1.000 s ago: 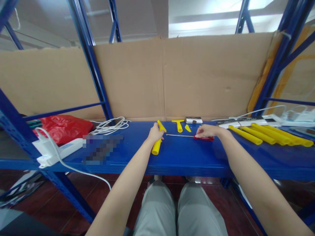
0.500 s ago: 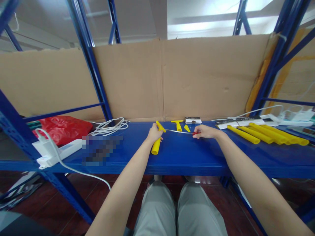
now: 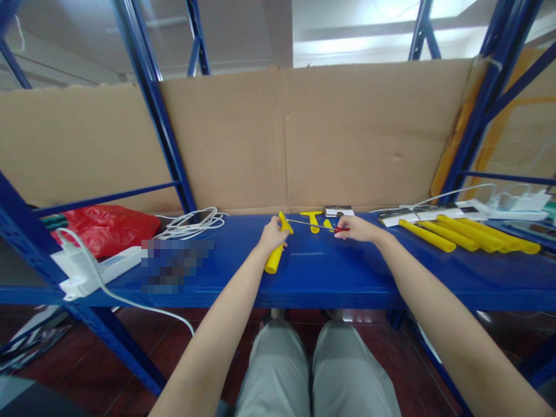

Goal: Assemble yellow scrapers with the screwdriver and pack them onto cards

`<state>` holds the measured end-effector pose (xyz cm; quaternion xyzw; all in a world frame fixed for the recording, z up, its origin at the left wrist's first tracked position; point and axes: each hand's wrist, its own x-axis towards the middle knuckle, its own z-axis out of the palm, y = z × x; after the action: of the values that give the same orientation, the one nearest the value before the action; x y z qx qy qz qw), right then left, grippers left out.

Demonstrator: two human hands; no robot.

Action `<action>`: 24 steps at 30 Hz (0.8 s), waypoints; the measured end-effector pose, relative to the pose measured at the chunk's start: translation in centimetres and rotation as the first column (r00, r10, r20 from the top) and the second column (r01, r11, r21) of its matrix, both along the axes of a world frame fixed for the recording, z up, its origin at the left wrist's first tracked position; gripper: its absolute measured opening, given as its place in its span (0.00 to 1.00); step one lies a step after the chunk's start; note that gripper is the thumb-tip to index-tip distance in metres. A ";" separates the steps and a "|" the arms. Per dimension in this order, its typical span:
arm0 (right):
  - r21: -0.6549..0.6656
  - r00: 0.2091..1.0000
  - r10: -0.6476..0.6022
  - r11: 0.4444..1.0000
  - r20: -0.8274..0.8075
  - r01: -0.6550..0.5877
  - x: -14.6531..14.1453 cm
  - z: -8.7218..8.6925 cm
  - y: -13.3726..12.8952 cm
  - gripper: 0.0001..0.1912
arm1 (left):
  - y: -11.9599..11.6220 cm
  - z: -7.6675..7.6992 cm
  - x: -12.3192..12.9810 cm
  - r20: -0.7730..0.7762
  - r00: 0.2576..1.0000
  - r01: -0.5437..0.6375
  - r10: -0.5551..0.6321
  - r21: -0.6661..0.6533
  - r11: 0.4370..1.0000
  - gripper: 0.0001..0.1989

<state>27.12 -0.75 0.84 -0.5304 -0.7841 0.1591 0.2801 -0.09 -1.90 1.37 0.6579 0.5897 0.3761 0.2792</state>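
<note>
My left hand (image 3: 273, 234) is closed round a yellow tube with a crosspiece at its top (image 3: 273, 260), tilted above the blue shelf (image 3: 321, 272). The red handle of a screwdriver (image 3: 341, 230) is in the fingers of my right hand (image 3: 353, 228). Its thin metal shaft points left, and its tip is at the yellow crosspiece near my left fingers; whether they touch is too small to tell. Between and behind my hands lie a yellow T-shaped piece (image 3: 311, 220) and a small yellow piece (image 3: 327, 223).
Several yellow tubes (image 3: 452, 236) lie at the right beside black-and-white packets (image 3: 394, 218). A small packet (image 3: 339, 211) sits by the cardboard wall (image 3: 369, 139). At the left are a red bag (image 3: 108, 229), white cables (image 3: 191, 225) and a power strip (image 3: 104, 271).
My right hand has moved slightly left and up, bringing the screwdriver's handle higher and its tip nearer the top of the yellow crosspiece. My left hand keeps its hold. The view has shifted slightly.
</note>
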 end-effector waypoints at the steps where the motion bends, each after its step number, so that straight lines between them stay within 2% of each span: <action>1: 0.009 1.000 0.004 1.000 -0.008 -0.004 0.1 -0.1 0.1 0.12 | 0.0 0.0 0.0 -0.001 1.000 0.001 -0.001 0.005 1.000 0.17; 8: 0.062 1.000 0.000 0.998 -0.005 0.000 0.3 -0.4 0.6 0.10 | 0.3 -0.2 -0.1 -0.013 1.000 0.016 -0.015 0.024 1.000 0.18; 19: 0.126 0.990 -0.090 0.989 0.108 0.077 -1.0 1.0 -0.9 0.10 | 0.4 -0.2 -0.2 -0.023 1.000 0.012 -0.011 0.038 0.999 0.19; 24: 0.283 0.954 -0.197 0.950 0.227 0.128 -1.4 1.6 -1.3 0.09 | 0.4 -0.1 -0.2 -0.072 0.997 0.001 0.005 0.081 0.997 0.16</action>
<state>25.69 -2.09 2.44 -0.5672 -0.7808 -0.0400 0.2588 -0.30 -1.49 1.25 0.6810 0.5846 0.3759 0.2306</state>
